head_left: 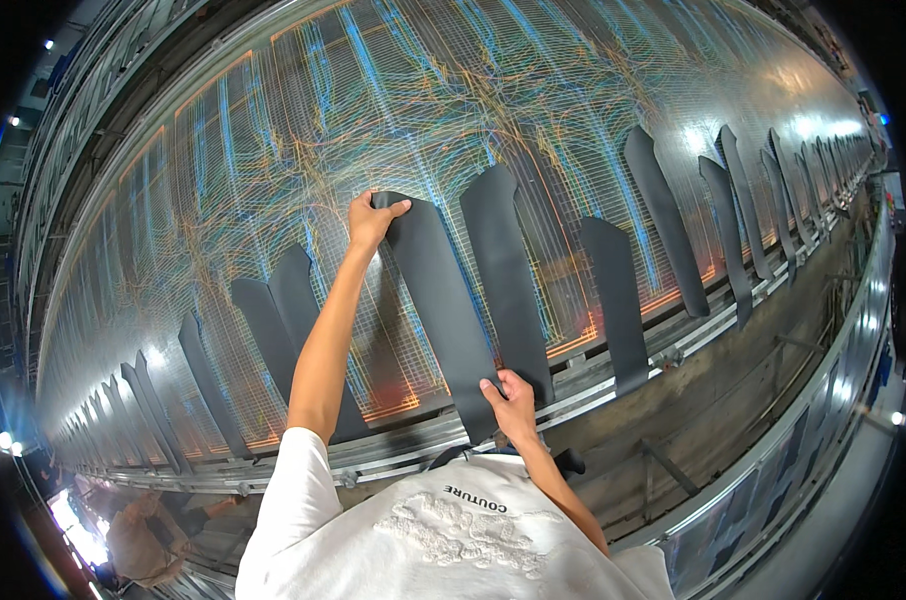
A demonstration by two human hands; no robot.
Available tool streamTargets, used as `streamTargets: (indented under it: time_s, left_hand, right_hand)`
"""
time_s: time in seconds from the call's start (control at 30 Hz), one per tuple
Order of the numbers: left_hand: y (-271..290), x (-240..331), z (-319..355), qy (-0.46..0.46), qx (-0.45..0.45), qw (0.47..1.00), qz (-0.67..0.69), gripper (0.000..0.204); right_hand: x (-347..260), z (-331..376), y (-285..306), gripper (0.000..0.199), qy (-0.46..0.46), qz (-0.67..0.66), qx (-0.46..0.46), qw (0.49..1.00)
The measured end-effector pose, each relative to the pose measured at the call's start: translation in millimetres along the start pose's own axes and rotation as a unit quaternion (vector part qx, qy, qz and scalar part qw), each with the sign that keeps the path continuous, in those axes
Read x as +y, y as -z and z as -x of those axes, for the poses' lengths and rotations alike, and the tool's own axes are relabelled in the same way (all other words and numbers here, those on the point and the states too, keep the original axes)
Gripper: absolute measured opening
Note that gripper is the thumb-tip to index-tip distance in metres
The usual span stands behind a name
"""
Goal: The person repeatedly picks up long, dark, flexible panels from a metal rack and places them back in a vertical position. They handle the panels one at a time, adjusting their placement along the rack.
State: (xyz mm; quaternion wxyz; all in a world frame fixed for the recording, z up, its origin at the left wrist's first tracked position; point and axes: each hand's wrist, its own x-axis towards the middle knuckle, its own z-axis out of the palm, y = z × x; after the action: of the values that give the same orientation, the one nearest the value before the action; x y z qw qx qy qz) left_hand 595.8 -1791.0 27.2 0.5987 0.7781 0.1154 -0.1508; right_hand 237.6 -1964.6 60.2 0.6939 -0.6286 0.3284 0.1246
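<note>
A long dark grey leather-like panel (435,300) slants across the table in front of me, its far end slightly raised. My left hand (369,220) grips its far left corner, thumb on the near face. Close to the table's front edge, my right hand (514,405) pinches the panel's near right edge between thumb and fingers. Just right of it lies a similar dark panel (503,270), and a shorter one (613,300) lies farther right. To the left, partly behind my left forearm, two more dark panels (263,315) rest side by side.
A long table (153,300) is covered with projected blue, yellow and orange lines. Several more dark panels (663,220) lie along its front edge on both sides. A metal rail (393,450) borders that edge. Another person (148,540) is at the lower left.
</note>
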Motion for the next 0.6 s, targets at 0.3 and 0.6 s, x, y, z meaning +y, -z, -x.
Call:
streamTargets:
  time_s: [0.3, 0.6]
  left_hand:
    - [-16, -32, -14, -0.032, 0.081, 0.993, -0.083, 0.039]
    - [-17, -27, -10, -0.020, 0.106, 0.986, -0.123, 0.045]
  right_hand:
    - [11, -12, 5, 0.023, -0.005, 0.033, 0.030, 0.999]
    - [14, -19, 4, 0.023, -0.023, 0.028, 0.022, 0.999]
